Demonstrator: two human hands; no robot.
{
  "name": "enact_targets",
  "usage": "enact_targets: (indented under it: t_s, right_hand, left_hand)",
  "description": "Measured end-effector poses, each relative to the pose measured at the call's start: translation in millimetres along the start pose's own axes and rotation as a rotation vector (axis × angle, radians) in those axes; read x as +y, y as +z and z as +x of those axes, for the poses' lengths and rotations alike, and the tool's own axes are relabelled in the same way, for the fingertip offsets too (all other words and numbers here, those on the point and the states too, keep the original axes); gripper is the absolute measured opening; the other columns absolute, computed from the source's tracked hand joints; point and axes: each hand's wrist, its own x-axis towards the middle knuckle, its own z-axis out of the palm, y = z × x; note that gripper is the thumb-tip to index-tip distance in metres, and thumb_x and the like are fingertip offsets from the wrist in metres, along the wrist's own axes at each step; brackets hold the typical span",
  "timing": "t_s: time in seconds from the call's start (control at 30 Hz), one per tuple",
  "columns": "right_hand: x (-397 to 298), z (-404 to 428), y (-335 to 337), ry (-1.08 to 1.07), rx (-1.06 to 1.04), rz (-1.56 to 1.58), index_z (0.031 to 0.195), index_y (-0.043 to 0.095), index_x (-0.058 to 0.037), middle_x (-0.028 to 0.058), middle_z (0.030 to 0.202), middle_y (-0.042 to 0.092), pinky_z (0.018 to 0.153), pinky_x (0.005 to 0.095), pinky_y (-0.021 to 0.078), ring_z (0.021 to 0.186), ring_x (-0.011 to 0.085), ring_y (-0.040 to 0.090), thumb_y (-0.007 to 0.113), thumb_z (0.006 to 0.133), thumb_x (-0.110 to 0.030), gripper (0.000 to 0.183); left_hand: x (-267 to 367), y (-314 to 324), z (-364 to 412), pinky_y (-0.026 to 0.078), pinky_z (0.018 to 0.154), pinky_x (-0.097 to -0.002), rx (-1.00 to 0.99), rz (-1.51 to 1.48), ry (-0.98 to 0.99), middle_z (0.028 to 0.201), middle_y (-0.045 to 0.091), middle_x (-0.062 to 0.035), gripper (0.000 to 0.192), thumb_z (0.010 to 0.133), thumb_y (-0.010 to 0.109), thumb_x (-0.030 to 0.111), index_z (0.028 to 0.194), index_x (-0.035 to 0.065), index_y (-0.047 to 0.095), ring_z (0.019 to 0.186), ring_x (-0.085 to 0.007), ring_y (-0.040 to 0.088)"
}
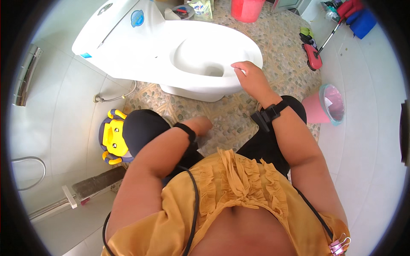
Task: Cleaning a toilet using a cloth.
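A white ceramic toilet (198, 80) with its bowl uncovered stands before me, its tank towards the upper left. My right hand (248, 75) is over the near right rim of the bowl, thumb and fingertips close together; whether it holds or touches anything is unclear. My left hand (202, 125) hangs low between my knees, above the pebble-patterned floor (173, 107). Its fingers are largely hidden, and a blurred, partly see-through thing shows just below it. Black straps circle both wrists.
At the left are a yellow child's toilet seat (120, 137), a hose on a wall valve (97, 98) and a flat mop (99, 182). A pink lined bin (315, 107) and red sweeper (312, 57) stand right. A red bucket (246, 11) and a basin (189, 12) lie beyond the toilet.
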Motion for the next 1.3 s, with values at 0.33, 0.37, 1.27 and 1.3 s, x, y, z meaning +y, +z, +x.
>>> enact_targets:
  t_s: [0.33,0.37,1.27,1.3]
  right_hand:
    - [-20,1,23,-0.145,-0.009,0.107,0.111,0.07,-0.0032,0.0175,0.108,0.069,0.089,0.0404,0.0511,0.101,0.0354,0.064,0.06,0.094,-0.014,0.022]
    - [-23,-1,22,-0.136,0.009,0.131,0.111,0.07,-0.0034,0.0175,0.107,0.069,0.089,0.0402,0.0511,0.101,0.0354,0.064,0.061,0.094,-0.014,0.022]
    - [-7,-5,-8,0.02,0.067,0.209,0.114,0.07,-0.0037,0.0137,0.109,0.07,0.088,0.0352,0.0517,0.099,0.0245,0.067,0.058,0.1,-0.02,0.025]
    - [-19,-7,-7,0.013,-0.044,0.251,0.113,0.071,-0.0039,0.0157,0.108,0.07,0.087,0.036,0.0522,0.098,0.0265,0.067,0.06,0.099,-0.023,0.026]
  left_hand:
    - [-24,-61,-127,0.051,0.085,-0.0281,0.543,-1.072,-0.039,0.102,0.071,-0.0039,0.041,0.084,0.075,0.016,0.123,0.0046,0.067,0.092,-0.0119,0.063]
    - [-30,-67,-132,0.05,0.084,-0.0268,0.604,-1.172,-0.083,0.101,0.07,-0.0024,0.039,0.085,0.074,0.013,0.123,0.0058,0.067,0.092,-0.0086,0.061]
    - [10,-56,-58,0.05,0.09,-0.0335,0.125,-0.382,0.096,0.113,0.072,-0.0093,0.04,0.084,0.07,0.016,0.123,0.0075,0.07,0.101,-0.0234,0.065]
    - [2,-65,-77,0.05,0.088,-0.031,0.187,-0.613,0.012,0.111,0.072,-0.006,0.04,0.084,0.072,0.016,0.123,0.0065,0.069,0.099,-0.0184,0.065]
